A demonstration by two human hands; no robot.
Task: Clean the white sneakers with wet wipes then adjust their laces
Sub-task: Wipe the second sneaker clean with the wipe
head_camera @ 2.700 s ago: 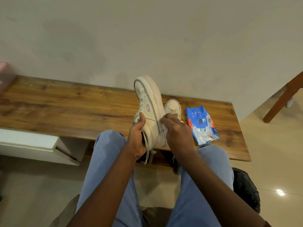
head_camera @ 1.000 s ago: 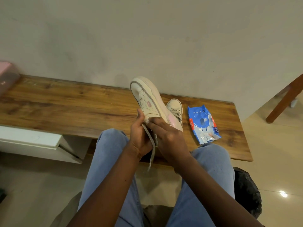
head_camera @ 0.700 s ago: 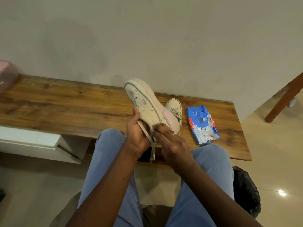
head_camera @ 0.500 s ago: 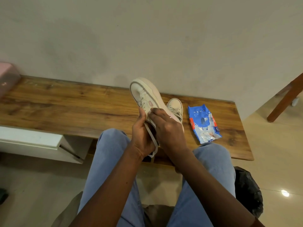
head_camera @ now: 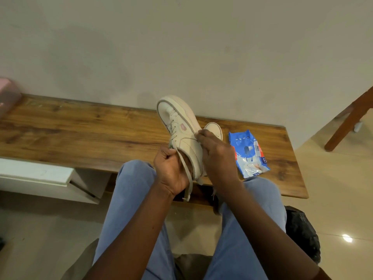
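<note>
Half a second ago the left hand had its thumb raised against the held sneaker. Now its fingers are curled into a fist at the sneaker's near-left edge, by the collar. The right hand lay across the sneaker's laced side, close to that thumb. It has since slid over to the sneaker's right flank, which uncovers the small pink mark.

The held sneaker is raised above the table, toe pointing away and up, sole turned to the right. The left fingers grip its collar edge, and a loose lace comes out beside them and hangs below the palm. The right fingers are bent over the sole rim about midway along, gripping it, with the palm behind the heel. A pale scrap shows under the heel; I cannot tell whether it is wipe or lace.

Just right of the held sneaker, behind the right hand, the second sneaker stands on the table. Further right lies the blue wipes pack.
</note>
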